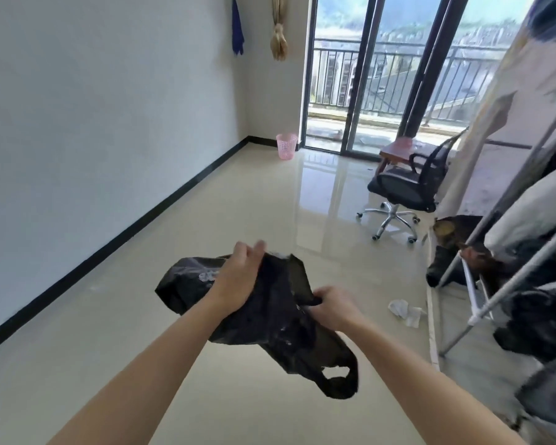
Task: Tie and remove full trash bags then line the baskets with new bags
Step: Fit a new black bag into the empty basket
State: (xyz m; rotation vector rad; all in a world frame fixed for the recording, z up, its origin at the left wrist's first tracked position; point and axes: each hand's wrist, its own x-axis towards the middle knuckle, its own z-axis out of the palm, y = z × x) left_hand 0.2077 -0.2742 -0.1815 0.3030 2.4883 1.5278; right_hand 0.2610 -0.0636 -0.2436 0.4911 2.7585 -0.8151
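Ahead, pink basket [287, 146] by baseboard [142, 220]

A thin black plastic bag with loop handles [272, 322] hangs in the air above the glossy beige tiled floor [206, 203]. The left hand [238, 277] lies across its upper part, the fingers blurred. The right hand [334, 308] pinches the bag's edge with curled fingers. Far off in the corner, by the glass balcony door, stands a pink plastic lattice basket [286, 146]. A black mesh office chair [405, 184] stands to the right, with crumpled white paper [404, 310] nearer on the floor.
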